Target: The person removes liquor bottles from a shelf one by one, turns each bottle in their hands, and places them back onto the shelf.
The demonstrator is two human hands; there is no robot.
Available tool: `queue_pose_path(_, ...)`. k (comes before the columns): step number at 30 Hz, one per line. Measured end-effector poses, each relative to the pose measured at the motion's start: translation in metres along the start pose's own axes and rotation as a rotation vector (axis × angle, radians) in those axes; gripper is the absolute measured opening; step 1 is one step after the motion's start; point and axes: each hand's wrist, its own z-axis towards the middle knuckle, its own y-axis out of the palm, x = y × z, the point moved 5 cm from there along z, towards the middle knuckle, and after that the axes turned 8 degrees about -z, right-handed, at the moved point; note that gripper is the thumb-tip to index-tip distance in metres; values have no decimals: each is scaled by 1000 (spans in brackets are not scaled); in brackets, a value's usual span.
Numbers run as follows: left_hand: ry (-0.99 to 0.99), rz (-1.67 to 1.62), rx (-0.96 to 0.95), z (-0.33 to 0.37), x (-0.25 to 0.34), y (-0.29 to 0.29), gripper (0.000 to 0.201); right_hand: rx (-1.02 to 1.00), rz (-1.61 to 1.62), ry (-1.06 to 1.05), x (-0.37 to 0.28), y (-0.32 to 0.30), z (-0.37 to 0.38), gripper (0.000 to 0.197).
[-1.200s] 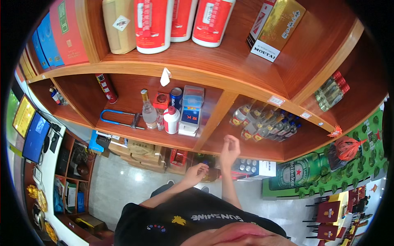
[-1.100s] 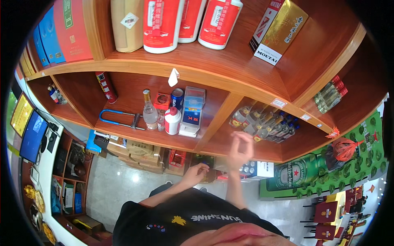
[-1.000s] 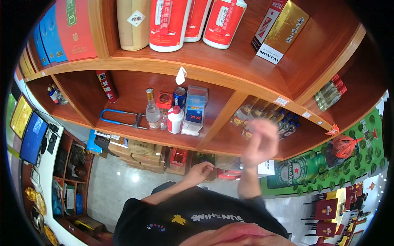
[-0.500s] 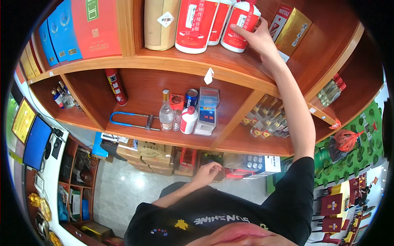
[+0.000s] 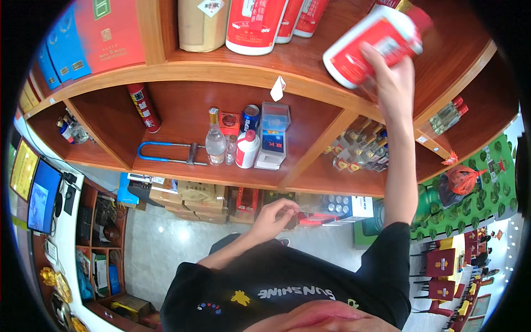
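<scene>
Red-and-white, a capped bottle point(image 5: 344, 52) sits in the right hand point(image 5: 391, 77), whose thumb lies across the label while the other fingers wrap behind it. The bottle leans, its cap end up and to the right, in front of the upper compartment. Left of this hand stand matching red-and-white bottles point(image 5: 256, 30), with a beige wrapped container point(image 5: 202, 27) farther left. Directly below the right hand, clear glass bottles point(image 5: 359, 157) lie in a lower compartment. The left hand point(image 5: 275, 217) is low, its fingers loosely bent, with a gap to the thumb. Above it on the middle shelf are a blue can point(image 5: 250, 118), a small red-capped white bottle point(image 5: 247, 152) and a gold-capped clear bottle point(image 5: 215, 145). Brown cartons point(image 5: 202, 206) lie left of the left hand.
</scene>
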Motion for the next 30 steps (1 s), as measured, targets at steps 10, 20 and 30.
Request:
queue_pose_path(10,-12,-282,27,6,67,-26,30,-614,749,220,-16,-18,-222,115)
queue_pose_path(20,-353,-238,37,-26,9,-25,82,-497,392,944,81,94,-361,83)
queue_pose_path(30,-582,-447,276,-44,-13,-37,59,-672,550,995,81,105,-361,82)
